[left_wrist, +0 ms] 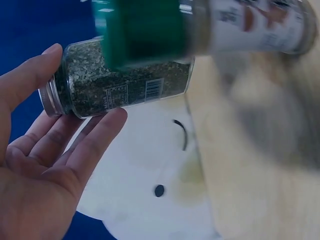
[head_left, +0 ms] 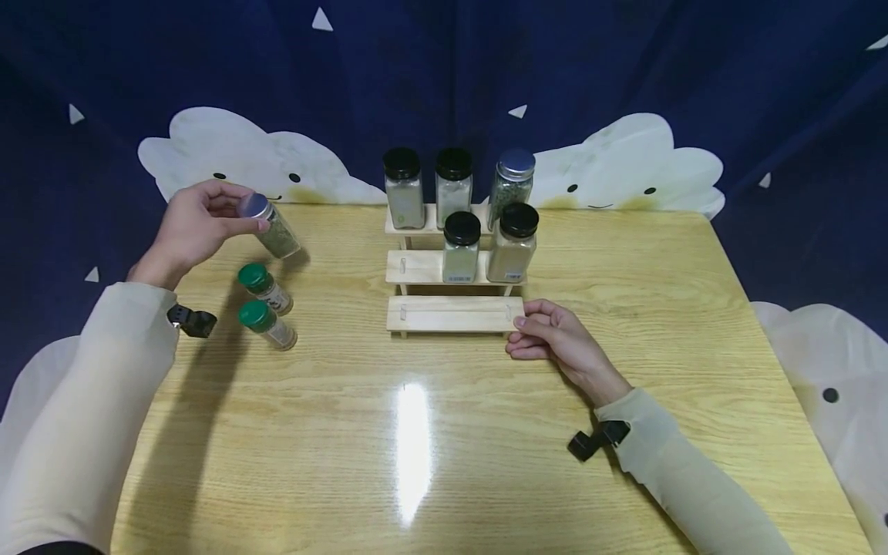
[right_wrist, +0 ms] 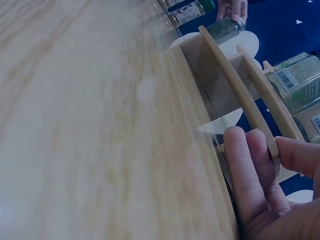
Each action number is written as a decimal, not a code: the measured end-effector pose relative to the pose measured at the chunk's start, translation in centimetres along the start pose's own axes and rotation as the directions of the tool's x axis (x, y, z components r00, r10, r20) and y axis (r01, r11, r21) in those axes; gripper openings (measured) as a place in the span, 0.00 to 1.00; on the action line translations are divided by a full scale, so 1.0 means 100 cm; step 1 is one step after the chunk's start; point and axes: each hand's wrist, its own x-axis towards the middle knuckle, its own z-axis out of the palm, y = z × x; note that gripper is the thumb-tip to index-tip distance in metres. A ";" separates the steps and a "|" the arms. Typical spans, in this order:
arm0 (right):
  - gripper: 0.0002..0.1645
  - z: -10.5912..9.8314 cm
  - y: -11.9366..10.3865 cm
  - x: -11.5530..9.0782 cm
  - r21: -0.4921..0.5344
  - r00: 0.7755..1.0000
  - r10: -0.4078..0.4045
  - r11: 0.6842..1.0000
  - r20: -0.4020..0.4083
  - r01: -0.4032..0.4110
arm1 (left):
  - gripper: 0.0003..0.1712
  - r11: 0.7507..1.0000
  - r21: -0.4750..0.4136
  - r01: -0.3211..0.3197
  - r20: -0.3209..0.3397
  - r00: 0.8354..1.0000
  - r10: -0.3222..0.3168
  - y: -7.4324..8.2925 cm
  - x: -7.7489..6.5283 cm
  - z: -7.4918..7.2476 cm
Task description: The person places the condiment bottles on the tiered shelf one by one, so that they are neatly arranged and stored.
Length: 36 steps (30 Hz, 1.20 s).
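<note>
My left hand point(head_left: 201, 223) holds a glass spice jar point(head_left: 279, 235) with a silver lid, tilted, its thumb and fingers near the lid end. Green dried herbs and a barcode show on this jar point(left_wrist: 130, 82) in the left wrist view. Two green-capped spice jars point(head_left: 267, 287) stand just in front of that hand. On the right, my right hand point(head_left: 558, 339) pinches the right end of the lowest step of a three-tier wooden rack point(head_left: 454, 314). Thumb on top and fingers beneath the board point(right_wrist: 245, 95) show in the right wrist view.
The rack's top tier carries two black-lidded jars point(head_left: 405, 193) and a silver-lidded herb jar point(head_left: 512, 181). Two more black-lidded jars point(head_left: 461, 250) stand on the middle tier. A dark blue curtain point(head_left: 430, 69) with white clouds hangs behind the wooden table point(head_left: 333, 432).
</note>
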 end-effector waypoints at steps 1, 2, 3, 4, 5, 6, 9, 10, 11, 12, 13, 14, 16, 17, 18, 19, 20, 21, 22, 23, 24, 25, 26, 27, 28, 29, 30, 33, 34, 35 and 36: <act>0.10 0.000 0.000 0.000 0.001 1.000 -0.001 1.000 0.000 0.001 | 0.31 1.000 -0.004 -0.005 -0.003 1.000 0.005 0.004 0.000 -0.001; 0.10 0.000 0.000 0.000 0.002 1.000 -0.001 1.000 0.001 0.001 | 0.31 1.000 -0.009 -0.009 -0.004 1.000 0.009 0.007 0.000 -0.001; 0.10 0.000 0.000 0.000 0.002 1.000 -0.002 1.000 0.001 0.002 | 0.30 1.000 -0.016 -0.012 -0.004 1.000 0.012 0.011 0.000 -0.002; 0.11 0.000 0.000 0.000 0.001 1.000 -0.003 1.000 0.002 0.003 | 0.30 1.000 -0.023 -0.014 -0.002 1.000 0.014 0.015 -0.001 -0.002; 0.11 0.000 0.000 0.000 0.000 1.000 -0.003 1.000 0.003 0.003 | 0.29 0.999 -0.028 -0.018 0.001 1.000 0.018 0.019 -0.001 -0.002; 0.11 0.000 0.000 0.000 -0.001 1.000 -0.002 1.000 0.003 0.002 | 0.29 0.999 -0.033 -0.020 0.005 1.000 0.020 0.022 -0.001 -0.001; 0.11 0.000 0.000 0.000 -0.002 1.000 -0.004 1.000 0.005 0.004 | 0.28 0.998 -0.044 -0.040 0.019 0.999 0.040 0.034 -0.002 0.001; 0.11 0.000 0.000 0.000 -0.003 1.000 -0.004 1.000 0.005 0.004 | 0.28 0.998 -0.044 -0.050 0.025 0.998 0.051 0.038 -0.002 0.001; 0.11 0.000 0.000 0.000 -0.003 1.000 -0.004 1.000 0.004 0.004 | 0.28 0.997 -0.045 -0.064 0.030 0.997 0.065 0.042 -0.002 0.002; 0.11 0.000 0.000 0.000 -0.002 1.000 -0.005 1.000 0.003 0.005 | 0.28 0.996 -0.049 -0.076 0.033 0.996 0.078 0.046 -0.003 0.004; 0.11 0.000 0.000 0.000 -0.002 1.000 -0.005 1.000 0.003 0.005 | 0.28 0.995 -0.051 -0.090 0.037 0.995 0.092 0.050 -0.003 0.005; 0.11 0.000 -0.001 0.000 0.002 1.000 -0.007 1.000 0.006 0.007 | 0.28 0.993 -0.053 -0.103 0.039 0.994 0.105 0.054 -0.004 0.006; 0.10 0.000 0.000 0.000 0.005 1.000 -0.009 1.000 0.005 0.009 | 0.27 0.990 -0.059 -0.125 0.045 0.991 0.128 0.061 -0.006 0.008; 0.10 0.000 0.000 0.000 0.008 1.000 -0.010 1.000 0.007 0.010 | 0.27 0.989 -0.062 -0.134 0.047 0.989 0.137 0.065 -0.007 0.009; 0.10 0.000 0.000 0.000 0.011 1.000 -0.010 1.000 0.006 0.010 | 0.26 0.988 -0.065 -0.144 0.051 0.988 0.147 0.068 -0.008 0.010; 0.10 0.000 0.000 0.000 0.015 1.000 -0.011 1.000 0.009 0.011 | 0.26 0.986 -0.065 -0.152 0.055 0.986 0.156 0.072 -0.009 0.011; 0.10 0.000 0.000 0.000 0.017 1.000 -0.013 1.000 0.011 0.013 | 0.26 0.985 -0.068 -0.159 0.058 0.985 0.163 0.075 -0.010 0.012; 0.10 0.000 0.000 0.000 0.015 1.000 -0.012 1.000 0.008 0.012 | 0.26 0.984 -0.069 -0.167 0.062 0.983 0.171 0.078 -0.012 0.014; 0.10 0.000 0.000 0.000 0.017 1.000 -0.012 1.000 0.007 0.012 | 0.26 0.982 -0.069 -0.175 0.068 0.981 0.179 0.081 -0.013 0.015; 0.10 0.000 0.000 0.000 0.016 1.000 -0.012 1.000 0.008 0.012 | 0.26 0.981 -0.066 -0.183 0.073 0.979 0.188 0.085 -0.015 0.016; 0.11 0.001 0.000 0.000 0.016 1.000 -0.011 1.000 0.006 0.011 | 0.27 0.980 -0.065 -0.190 0.079 0.978 0.195 0.088 -0.017 0.017; 0.11 0.001 0.000 0.000 0.019 1.000 -0.013 1.000 0.012 0.013 | 0.27 0.978 -0.064 -0.196 0.088 0.976 0.201 0.091 -0.019 0.019; 0.11 0.001 -0.001 0.000 0.017 1.000 -0.013 1.000 0.010 0.013 | 0.27 0.978 -0.064 -0.201 0.097 0.974 0.206 0.094 -0.021 0.020; 0.11 0.001 -0.001 0.000 0.018 1.000 -0.013 1.000 0.008 0.013 | 0.27 0.976 -0.064 -0.207 0.106 0.971 0.213 0.097 -0.023 0.021; 0.11 0.000 -0.001 0.000 0.018 1.000 -0.015 1.000 0.012 0.015 | 0.28 0.975 -0.066 -0.213 0.117 0.969 0.220 0.100 -0.025 0.023; 0.11 0.001 -0.001 0.000 0.018 1.000 -0.016 1.000 0.014 0.016 | 0.28 0.973 -0.070 -0.219 0.126 0.966 0.227 0.102 -0.026 0.025; 0.11 0.000 -0.001 0.000 0.018 1.000 -0.017 1.000 0.014 0.017 | 0.28 0.972 -0.077 -0.223 0.136 0.963 0.232 0.105 -0.027 0.026; 0.11 0.000 -0.001 0.000 0.013 1.000 -0.021 1.000 0.016 0.021 | 0.28 0.967 -0.092 -0.237 0.158 0.955 0.249 0.111 -0.029 0.032; 0.11 0.000 -0.001 0.000 0.012 1.000 -0.022 1.000 0.017 0.021 | 0.28 0.966 -0.094 -0.240 0.164 0.954 0.253 0.112 -0.030 0.033; 0.11 0.000 -0.001 0.000 0.013 1.000 -0.021 1.000 0.016 0.021 | 0.28 0.965 -0.097 -0.243 0.169 0.952 0.256 0.114 -0.030 0.035; 0.11 0.000 -0.001 0.000 0.014 1.000 -0.020 1.000 0.017 0.020 | 0.28 0.965 -0.098 -0.243 0.174 0.951 0.257 0.115 -0.030 0.037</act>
